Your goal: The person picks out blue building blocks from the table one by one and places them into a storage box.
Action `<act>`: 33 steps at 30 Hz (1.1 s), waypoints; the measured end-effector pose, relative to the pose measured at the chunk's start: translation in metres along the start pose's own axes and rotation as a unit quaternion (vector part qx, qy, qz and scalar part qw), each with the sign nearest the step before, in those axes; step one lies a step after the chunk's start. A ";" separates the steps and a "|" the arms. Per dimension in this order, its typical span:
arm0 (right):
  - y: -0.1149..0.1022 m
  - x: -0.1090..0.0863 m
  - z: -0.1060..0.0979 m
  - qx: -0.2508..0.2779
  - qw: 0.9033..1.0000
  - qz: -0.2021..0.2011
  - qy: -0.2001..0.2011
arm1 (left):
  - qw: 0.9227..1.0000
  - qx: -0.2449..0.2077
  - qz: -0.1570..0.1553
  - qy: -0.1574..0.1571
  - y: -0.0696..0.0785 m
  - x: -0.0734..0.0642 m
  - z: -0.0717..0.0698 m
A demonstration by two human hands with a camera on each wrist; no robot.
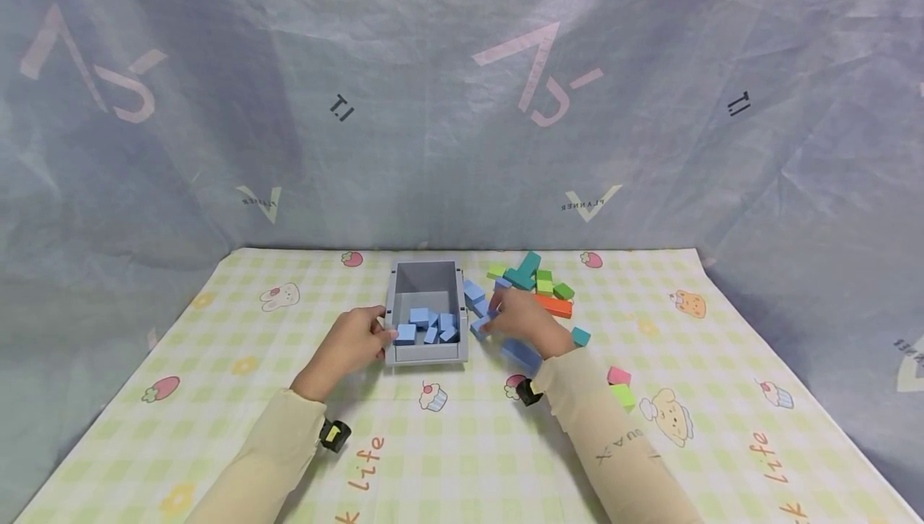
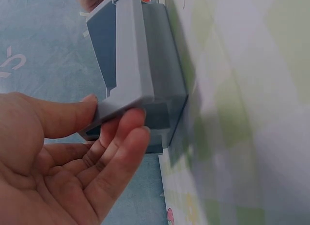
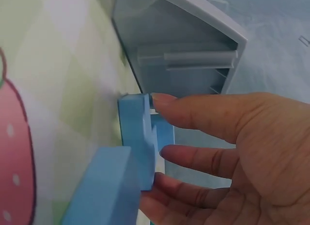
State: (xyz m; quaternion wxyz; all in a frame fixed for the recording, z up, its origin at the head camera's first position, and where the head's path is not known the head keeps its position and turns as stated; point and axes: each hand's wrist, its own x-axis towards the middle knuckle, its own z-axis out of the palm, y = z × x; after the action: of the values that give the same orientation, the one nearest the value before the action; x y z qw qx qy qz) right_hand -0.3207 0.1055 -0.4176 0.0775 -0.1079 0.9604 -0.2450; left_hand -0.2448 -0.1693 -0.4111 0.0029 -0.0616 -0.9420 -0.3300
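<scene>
My left hand (image 1: 355,337) grips the near left edge of a grey open box (image 1: 426,354), thumb above the rim and fingers curled beneath it in the left wrist view. Several light blue blocks (image 1: 419,317) lie in the near part of the box. Right of the box, my right hand (image 1: 521,317) reaches down among more blue blocks. In the right wrist view, its thumb and fingers are spread at a blue block (image 3: 133,133), thumb tip right at one corner. Another blue block (image 3: 104,191) stands nearer that camera. A longer blue block (image 1: 521,355) lies below the right wrist.
Behind the right hand lie teal blocks (image 1: 529,265), green blocks (image 1: 545,282) and an orange-red block (image 1: 554,306). A small teal block (image 1: 581,337), a pink block (image 1: 618,375) and a lime block (image 1: 622,396) lie farther right. A curtain (image 1: 462,187) rises behind the checked tablecloth (image 1: 253,396).
</scene>
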 end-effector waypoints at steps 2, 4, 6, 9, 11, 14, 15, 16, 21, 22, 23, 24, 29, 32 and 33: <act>-0.001 0.000 0.002 0.002 1.000 0.003 -0.001 | 1.000 -0.001 -0.001 0.000 0.000 0.000 0.000; -0.001 0.000 0.005 0.004 1.000 0.003 -0.002 | 1.000 -0.002 0.000 -0.001 0.000 0.000 0.000; -0.002 0.000 0.006 0.003 1.000 -0.001 -0.003 | 1.000 -0.003 0.001 -0.001 0.000 0.000 0.000; -0.003 0.001 0.009 -0.002 1.000 -0.007 -0.001 | 1.000 -0.001 0.010 0.001 0.000 -0.002 0.000; -0.003 0.001 0.010 -0.004 1.000 -0.007 -0.001 | 1.000 -0.001 0.013 0.000 0.001 -0.003 -0.001; -0.004 0.002 0.012 -0.008 1.000 -0.002 -0.002 | 1.000 0.001 0.017 -0.002 0.001 -0.003 -0.002; -0.004 0.002 0.013 -0.011 1.000 -0.002 -0.002 | 1.000 0.000 0.014 -0.003 0.001 -0.004 -0.002; -0.004 0.002 0.013 -0.012 1.000 -0.001 -0.001 | 1.000 -0.002 0.012 -0.004 0.001 -0.004 -0.002; -0.005 0.003 0.013 -0.015 1.000 0.004 0.000 | 1.000 0.000 0.012 -0.003 0.001 -0.003 -0.002; -0.005 0.003 0.013 -0.014 1.000 0.005 -0.001 | 1.000 0.001 0.011 -0.003 0.001 -0.003 -0.002; -0.005 0.003 0.013 -0.014 1.000 0.005 -0.001 | 1.000 0.001 0.012 -0.003 0.001 -0.003 -0.002; -0.005 0.003 0.013 -0.015 1.000 0.006 -0.001 | 1.000 0.002 0.012 -0.003 0.001 -0.003 -0.002; -0.005 0.003 0.012 -0.014 1.000 0.004 -0.002 | 1.000 0.000 0.012 0.000 0.002 -0.002 -0.002; -0.004 0.002 0.011 -0.012 1.000 0.000 -0.003 | 1.000 0.001 0.015 0.002 0.002 -0.002 -0.002; -0.004 0.002 0.010 -0.011 1.000 0.000 -0.003 | 1.000 0.001 0.016 0.002 0.002 -0.002 -0.002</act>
State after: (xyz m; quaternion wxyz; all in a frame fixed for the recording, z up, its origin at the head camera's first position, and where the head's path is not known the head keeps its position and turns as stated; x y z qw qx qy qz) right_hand -0.3200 0.0970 -0.4250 0.0789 -0.1099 0.9628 -0.2340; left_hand -0.2427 -0.1692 -0.4085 0.0102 -0.0759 -0.9411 -0.3295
